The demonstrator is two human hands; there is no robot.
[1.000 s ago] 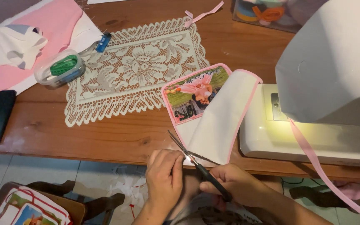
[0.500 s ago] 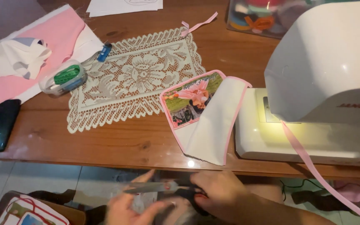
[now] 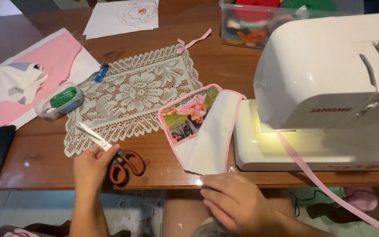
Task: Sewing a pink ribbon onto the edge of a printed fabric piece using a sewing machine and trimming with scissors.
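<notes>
Head view: your left hand (image 3: 94, 164) pinches the scissors (image 3: 110, 151) at the pivot, blades pointing up-left onto the lace doily (image 3: 132, 94). Your right hand (image 3: 235, 202), fingers loosely together, touches the pink-trimmed pouch (image 3: 205, 129) at the table edge (image 3: 44, 175).

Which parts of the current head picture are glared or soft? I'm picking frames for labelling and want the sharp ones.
Head view: the sewing machine lamp washes its base plate to a yellow-white glare; a small glint sits on the wooden table edge; the lace mat, the scissors under the left hand and the right hand look sharp; edges bow slightly.
</notes>
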